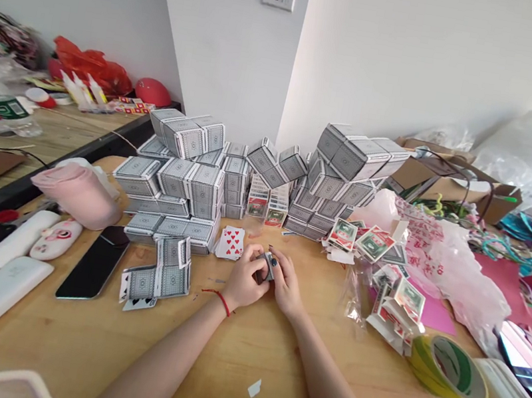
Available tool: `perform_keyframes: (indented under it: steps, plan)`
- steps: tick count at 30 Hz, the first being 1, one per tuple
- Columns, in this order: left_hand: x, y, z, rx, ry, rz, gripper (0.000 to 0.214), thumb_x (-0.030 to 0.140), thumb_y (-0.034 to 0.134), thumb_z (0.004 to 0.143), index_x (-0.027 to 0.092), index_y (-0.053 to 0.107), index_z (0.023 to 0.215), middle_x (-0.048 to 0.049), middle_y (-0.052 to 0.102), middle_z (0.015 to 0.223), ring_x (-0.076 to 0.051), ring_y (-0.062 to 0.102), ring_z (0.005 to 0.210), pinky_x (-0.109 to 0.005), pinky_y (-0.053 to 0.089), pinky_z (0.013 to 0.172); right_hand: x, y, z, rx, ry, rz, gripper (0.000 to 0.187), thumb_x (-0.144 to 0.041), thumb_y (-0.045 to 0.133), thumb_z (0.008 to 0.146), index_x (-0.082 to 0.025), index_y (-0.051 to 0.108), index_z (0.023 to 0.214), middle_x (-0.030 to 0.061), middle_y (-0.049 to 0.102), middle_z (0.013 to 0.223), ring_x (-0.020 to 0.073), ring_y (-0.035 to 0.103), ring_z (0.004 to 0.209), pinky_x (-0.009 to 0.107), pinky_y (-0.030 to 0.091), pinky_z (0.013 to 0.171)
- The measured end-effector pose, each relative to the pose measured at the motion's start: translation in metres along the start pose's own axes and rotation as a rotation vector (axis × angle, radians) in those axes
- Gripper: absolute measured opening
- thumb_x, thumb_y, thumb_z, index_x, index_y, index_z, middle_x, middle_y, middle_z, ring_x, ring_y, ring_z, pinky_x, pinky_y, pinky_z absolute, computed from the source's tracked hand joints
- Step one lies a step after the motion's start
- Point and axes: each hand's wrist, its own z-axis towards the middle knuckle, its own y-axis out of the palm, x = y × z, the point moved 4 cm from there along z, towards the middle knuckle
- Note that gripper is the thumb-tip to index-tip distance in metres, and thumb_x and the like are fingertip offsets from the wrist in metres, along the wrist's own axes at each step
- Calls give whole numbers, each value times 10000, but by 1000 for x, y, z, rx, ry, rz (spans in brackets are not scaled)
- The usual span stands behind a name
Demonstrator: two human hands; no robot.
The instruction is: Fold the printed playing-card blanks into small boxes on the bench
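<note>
Midway along the table (258,349), the left hand (248,275) and right hand (287,284) grip a small grey card piece (269,266), too covered to tell its facing or long axis. Folded card blocks (191,180) stand stacked behind, apparently done; loose cards (230,243) and card boxes (257,208) seem left over.

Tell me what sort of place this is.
Likely an indoor craft table, at home or in a small workshop: stacked blocks of playing cards, a roll of yellow tape and slim squeeze bottles suggest it.
</note>
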Motion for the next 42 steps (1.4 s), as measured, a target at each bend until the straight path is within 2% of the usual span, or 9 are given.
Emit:
perform_keyframes:
  steps: [6, 11, 16, 21, 25, 28, 34, 38, 42]
  plan:
    - [3, 0, 0, -21, 20, -53, 164, 72, 534, 580, 168, 404, 558, -57, 404, 980, -124, 442, 674, -294, 387, 665, 0, 1, -2, -75, -5, 48, 355, -434, 447, 814, -281, 574, 1107, 47, 520, 1142, 208, 441, 1093, 364, 289, 990]
    - [6, 1, 0, -16, 29, -63, 175, 59, 527, 567, 169, 393, 543, -62, 419, 998, -116, 434, 643, -294, 379, 650, 4, -2, -1, -90, 61, 147, 318, -425, 488, 789, -274, 614, 1039, 28, 534, 1146, 205, 439, 1110, 353, 283, 994]
    - [5, 1, -3, -13, 38, -35, 161, 58, 515, 564, 168, 398, 545, -69, 408, 1042, -125, 448, 673, -298, 381, 672, 9, 3, -3, -179, 284, 395, 305, -407, 547, 746, -262, 595, 1010, 4, 610, 972, 173, 559, 867, 308, 441, 800]
    - [4, -1, -4, -14, 45, -83, 165, 58, 513, 556, 171, 397, 522, -74, 420, 1054, -136, 456, 681, -306, 379, 676, 11, 9, -7, -209, 420, 557, 367, -420, 607, 693, -251, 574, 1017, 8, 623, 901, 152, 586, 756, 276, 484, 681]
    - [5, -2, -4, -6, 37, -129, 171, 71, 519, 561, 171, 394, 503, -74, 435, 1039, -138, 461, 673, -301, 370, 665, 9, 11, -6, -203, 405, 541, 398, -430, 612, 685, -229, 578, 1028, 28, 635, 834, 163, 594, 746, 287, 497, 658]
    - [5, -2, -5, -11, 42, -125, 180, 82, 522, 576, 167, 388, 491, -73, 439, 1058, -117, 441, 625, -299, 356, 656, 7, 11, -5, -215, 389, 507, 353, -435, 603, 691, -209, 605, 962, 31, 638, 797, 160, 593, 714, 288, 501, 643]
    - [5, 0, -7, -26, 77, -102, 199, 76, 514, 604, 167, 370, 500, -79, 435, 1088, -124, 453, 653, -306, 354, 682, 9, 12, -5, -223, 385, 533, 339, -413, 619, 686, -209, 597, 957, 18, 634, 823, 154, 588, 705, 282, 490, 660]
    - [8, -1, -5, -21, 75, -86, 177, 72, 498, 625, 171, 386, 530, -82, 427, 1110, -139, 471, 700, -319, 362, 713, 11, 11, -4, -153, 364, 525, 367, -392, 629, 684, -217, 581, 1003, 10, 633, 834, 144, 584, 700, 262, 475, 666]
    - [9, -5, -4, -19, 37, -137, 114, 93, 519, 609, 172, 438, 593, -85, 433, 1063, -149, 468, 716, -307, 378, 682, 10, 2, 0, -10, 274, 466, 450, -362, 632, 691, -247, 515, 1110, 21, 635, 908, 154, 591, 771, 290, 471, 728]
